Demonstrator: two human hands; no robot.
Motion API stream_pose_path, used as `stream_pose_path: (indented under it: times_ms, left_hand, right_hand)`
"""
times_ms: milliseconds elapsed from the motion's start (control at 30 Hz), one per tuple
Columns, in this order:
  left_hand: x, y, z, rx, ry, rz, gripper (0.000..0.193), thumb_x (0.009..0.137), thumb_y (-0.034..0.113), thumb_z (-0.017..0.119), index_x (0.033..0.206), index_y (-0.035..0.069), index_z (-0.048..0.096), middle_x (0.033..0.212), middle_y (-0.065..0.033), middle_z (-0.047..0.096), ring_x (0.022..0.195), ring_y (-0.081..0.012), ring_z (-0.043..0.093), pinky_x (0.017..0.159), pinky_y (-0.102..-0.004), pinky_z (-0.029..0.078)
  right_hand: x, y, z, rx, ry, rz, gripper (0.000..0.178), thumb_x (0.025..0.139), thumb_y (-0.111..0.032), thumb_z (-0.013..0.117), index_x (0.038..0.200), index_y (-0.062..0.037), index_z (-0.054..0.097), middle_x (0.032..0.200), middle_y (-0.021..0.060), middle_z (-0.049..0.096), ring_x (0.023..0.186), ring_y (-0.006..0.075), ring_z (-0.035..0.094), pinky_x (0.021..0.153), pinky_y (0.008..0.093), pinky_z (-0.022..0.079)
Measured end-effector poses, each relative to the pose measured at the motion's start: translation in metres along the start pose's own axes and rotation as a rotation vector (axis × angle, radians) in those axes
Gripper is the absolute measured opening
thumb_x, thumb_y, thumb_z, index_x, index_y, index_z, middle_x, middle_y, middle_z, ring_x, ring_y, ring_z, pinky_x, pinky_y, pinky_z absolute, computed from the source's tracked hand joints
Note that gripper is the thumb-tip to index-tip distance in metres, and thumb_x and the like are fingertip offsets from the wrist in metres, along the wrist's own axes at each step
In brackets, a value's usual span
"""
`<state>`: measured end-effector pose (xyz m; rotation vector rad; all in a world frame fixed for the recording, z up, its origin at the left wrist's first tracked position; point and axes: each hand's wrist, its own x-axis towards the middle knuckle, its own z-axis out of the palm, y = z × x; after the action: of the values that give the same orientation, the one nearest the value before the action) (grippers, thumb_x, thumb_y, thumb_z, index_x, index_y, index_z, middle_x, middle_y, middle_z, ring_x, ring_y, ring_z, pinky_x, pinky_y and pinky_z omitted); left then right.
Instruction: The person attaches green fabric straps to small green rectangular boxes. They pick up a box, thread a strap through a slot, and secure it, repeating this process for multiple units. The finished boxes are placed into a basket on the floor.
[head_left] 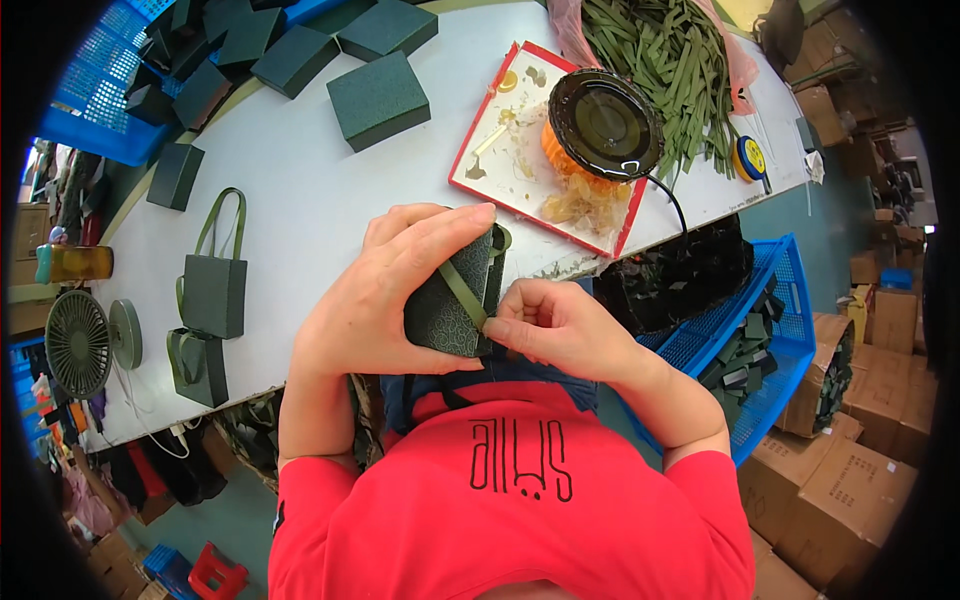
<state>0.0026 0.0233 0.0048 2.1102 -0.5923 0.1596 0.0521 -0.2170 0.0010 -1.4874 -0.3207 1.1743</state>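
Just past the table's near edge, my left hand [372, 285] is closed around a small dark green box [440, 320] with a curly pattern on its face. The thumb lies along its lower side and the fingers reach over the top. A flat olive-green ribbon [462, 292] slants across the box and loops out at its upper right corner. My right hand [565, 325] is closed at the box's right edge, thumb and forefinger pinching by the ribbon's lower end. Its fingertips partly hide what is between them.
A red-rimmed tray [484, 112] bears a black dish [607, 125] of dark liquid on an orange base. Beyond lie many green ribbon strips [665, 80]. Dark green boxes [380, 100] sit at far left; handled boxes [215, 297] and a fan [78, 343] at left. A blue crate [790, 330] stands right.
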Motion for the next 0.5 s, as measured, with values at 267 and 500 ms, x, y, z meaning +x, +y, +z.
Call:
stream_pose_path:
  times_ms: [267,500]
  left_hand:
    - [0.004,0.005,0.001,0.059,-0.054,0.024,0.098,0.054,0.025,0.091,0.142,0.01,0.05,0.14,-0.0089,0.057,0.125,-0.0336,0.052,0.104,-0.0465,0.037]
    - [0.006,0.011,0.006,0.124,-0.085,0.033,0.096,0.054,0.022,0.092,0.139,0.007,0.052,0.141,-0.0101,0.057,0.124,-0.0332,0.052,0.104,-0.0441,0.039]
  right_hand:
    - [0.009,0.009,0.002,-0.098,0.001,0.0,0.026,0.092,-0.02,0.068,0.076,-0.0018,0.06,0.068,-0.0002,0.059,0.063,0.006,0.052,0.058,0.0253,0.043]
    - [0.009,0.005,-0.004,-0.172,-0.075,0.061,0.016,0.089,-0.012,0.063,0.081,0.0011,0.066,0.072,0.0031,0.066,0.069,0.0067,0.058,0.063,0.0236,0.045]
